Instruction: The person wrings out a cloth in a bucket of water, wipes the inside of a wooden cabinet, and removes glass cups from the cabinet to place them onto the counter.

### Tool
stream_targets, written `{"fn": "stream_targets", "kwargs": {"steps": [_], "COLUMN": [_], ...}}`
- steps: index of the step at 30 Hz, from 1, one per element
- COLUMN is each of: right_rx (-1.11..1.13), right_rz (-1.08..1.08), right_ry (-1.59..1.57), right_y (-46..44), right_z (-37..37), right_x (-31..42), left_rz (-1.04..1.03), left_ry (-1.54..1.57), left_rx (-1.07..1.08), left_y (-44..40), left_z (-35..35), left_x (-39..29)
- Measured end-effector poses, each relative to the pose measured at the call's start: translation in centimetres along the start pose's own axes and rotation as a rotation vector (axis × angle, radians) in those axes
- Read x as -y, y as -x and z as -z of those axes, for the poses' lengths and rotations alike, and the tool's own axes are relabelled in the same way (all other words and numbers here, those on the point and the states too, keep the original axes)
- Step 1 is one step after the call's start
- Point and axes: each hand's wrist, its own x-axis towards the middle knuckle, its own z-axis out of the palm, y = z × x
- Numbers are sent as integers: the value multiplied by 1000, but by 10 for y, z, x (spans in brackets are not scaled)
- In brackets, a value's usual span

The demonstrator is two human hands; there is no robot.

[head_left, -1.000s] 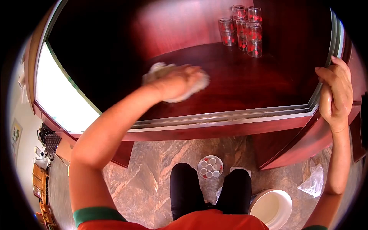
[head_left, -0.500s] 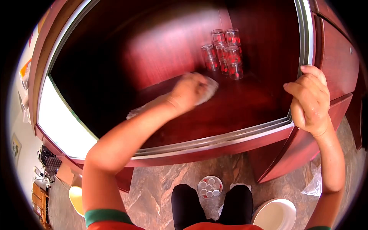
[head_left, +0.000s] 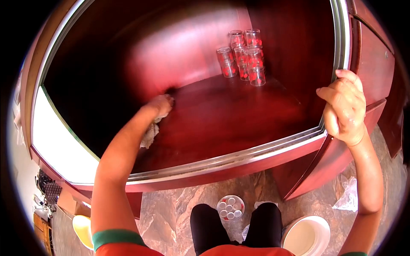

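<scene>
Cloth (head_left: 149, 135) is held bunched beneath the left hand (head_left: 161, 106), whose fingers are curled over it near the back left of the red-brown cabinet floor (head_left: 230, 115). Part of the cloth is left hanging out below the wrist. The right hand (head_left: 345, 109) is set against the metal frame (head_left: 341, 47) at the right of the opening, its fingers partly bent; whether the frame is actually gripped cannot be told. Red-patterned glasses (head_left: 255, 66) are stacked on the cabinet floor, toward the back, between the two hands. Below, a white bucket (head_left: 324, 234) is seen beside the knees.
</scene>
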Motion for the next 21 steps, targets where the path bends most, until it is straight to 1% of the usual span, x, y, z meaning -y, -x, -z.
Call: {"fn": "stream_targets", "kwargs": {"steps": [1,3,5,7,8,10,11,13,16,19,21], "right_rx": [2,2,-5,-9,-6,5,9,6,8,-8,-3], "right_rz": [0,-1,2,5,5,6,7,8,6,0,4], "right_ry": [2,15,9,17,23,30,30,46,51,44,46], "right_y": [0,1,1,2,3,3,3,2,4,5,5], "right_z": [0,-1,-1,-1,-1,0,0,-1,0,-1,0], "right_x": [0,0,0,0,0,-1,-1,-1,-2,-1,-2], "left_rz": [226,428,461,555,633,615,521,358,347,272,142], "left_ry": [189,267,183,81,34,66,139,219,1047,1777,1933], "left_rx": [56,292,444,334,154,-31,-34,-233,-140,-15,77], "left_y": [16,18,21,16,25,3,-23,-44,-50,-49,-42], "left_z": [20,16,-7,20,73,100,100,120,161,164,163], "left_x": [-8,11,40,23,-29,-59,-54,-79,-116,-122,-123]}}
